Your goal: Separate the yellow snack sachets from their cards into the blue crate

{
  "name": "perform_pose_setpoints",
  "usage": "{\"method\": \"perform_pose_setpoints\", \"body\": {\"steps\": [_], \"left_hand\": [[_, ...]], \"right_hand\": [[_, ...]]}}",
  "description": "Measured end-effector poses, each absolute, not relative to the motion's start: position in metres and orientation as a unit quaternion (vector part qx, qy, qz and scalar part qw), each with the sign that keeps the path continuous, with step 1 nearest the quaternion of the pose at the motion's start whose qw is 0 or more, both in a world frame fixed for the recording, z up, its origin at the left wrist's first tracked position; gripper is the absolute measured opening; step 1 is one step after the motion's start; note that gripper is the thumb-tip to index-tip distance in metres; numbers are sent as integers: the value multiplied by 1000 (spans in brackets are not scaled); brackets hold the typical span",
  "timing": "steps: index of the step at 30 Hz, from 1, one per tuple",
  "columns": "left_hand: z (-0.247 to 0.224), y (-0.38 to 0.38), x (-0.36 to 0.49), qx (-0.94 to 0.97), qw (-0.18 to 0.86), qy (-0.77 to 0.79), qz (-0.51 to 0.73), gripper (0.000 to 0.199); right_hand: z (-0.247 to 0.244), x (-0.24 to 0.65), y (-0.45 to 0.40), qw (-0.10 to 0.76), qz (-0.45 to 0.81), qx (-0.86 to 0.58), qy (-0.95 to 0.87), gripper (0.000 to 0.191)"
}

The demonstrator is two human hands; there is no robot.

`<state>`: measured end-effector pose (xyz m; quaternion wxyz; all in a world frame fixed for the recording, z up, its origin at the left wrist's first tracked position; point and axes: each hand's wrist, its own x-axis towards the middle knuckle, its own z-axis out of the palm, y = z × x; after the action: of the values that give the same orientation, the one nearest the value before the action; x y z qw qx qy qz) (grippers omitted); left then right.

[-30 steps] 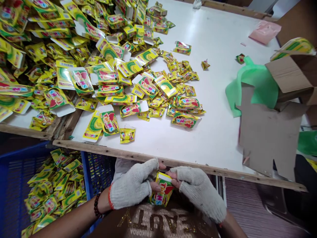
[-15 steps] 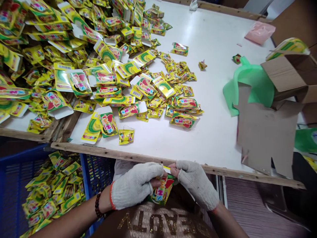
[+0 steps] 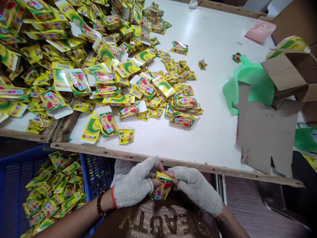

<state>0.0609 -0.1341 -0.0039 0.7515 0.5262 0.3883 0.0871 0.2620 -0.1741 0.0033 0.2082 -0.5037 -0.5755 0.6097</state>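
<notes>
A small yellow and green candy box (image 3: 162, 189) is held in front of my body, just below the table's front edge. My left hand (image 3: 136, 182), in a white glove with bare fingertips, grips the box's left side with the thumb on its front. My right hand (image 3: 198, 186), gloved the same way, has its fingertips pinched at the box's upper right corner. On the white table (image 3: 213, 132) lie many similar boxes, such as one with an open white flap (image 3: 107, 122), and small yellow wrapped candies (image 3: 126, 136).
A blue crate (image 3: 10, 198) full of packed boxes stands below the table at the left. Wooden strips (image 3: 109, 152) edge the table. At the right are a green scoop (image 3: 256, 79), cut cardboard (image 3: 267, 135) and a pink packet (image 3: 260, 31).
My left index finger has lifted off the box top and my right hand has shifted slightly down and right. The top of the box now looks folded over.
</notes>
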Motion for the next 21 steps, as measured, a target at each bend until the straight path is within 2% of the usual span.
{"method": "perform_pose_setpoints", "body": {"steps": [3, 8, 11, 14, 18, 21], "left_hand": [[-11, -137, 61, 468, 782, 399, 100, 23], [-27, -144, 55, 456, 771, 430, 113, 21], [-32, -146, 54, 458, 767, 433, 117, 22], [-31, -146, 56, 441, 787, 412, 128, 23], [-27, -146, 57, 473, 766, 415, 134, 20], [-26, -146, 54, 528, 727, 426, 110, 20]], "right_hand": [[-7, 261, -184, 219, 551, -559, -580, 25], [-33, 250, -208, 321, 455, -608, -566, 25], [-38, 245, -212, 349, 468, -595, -552, 21], [-34, 244, -209, 328, 506, -622, -500, 14], [-26, 244, -203, 337, 587, -621, -396, 20], [-22, 242, -198, 321, 585, -635, -390, 20]]}}
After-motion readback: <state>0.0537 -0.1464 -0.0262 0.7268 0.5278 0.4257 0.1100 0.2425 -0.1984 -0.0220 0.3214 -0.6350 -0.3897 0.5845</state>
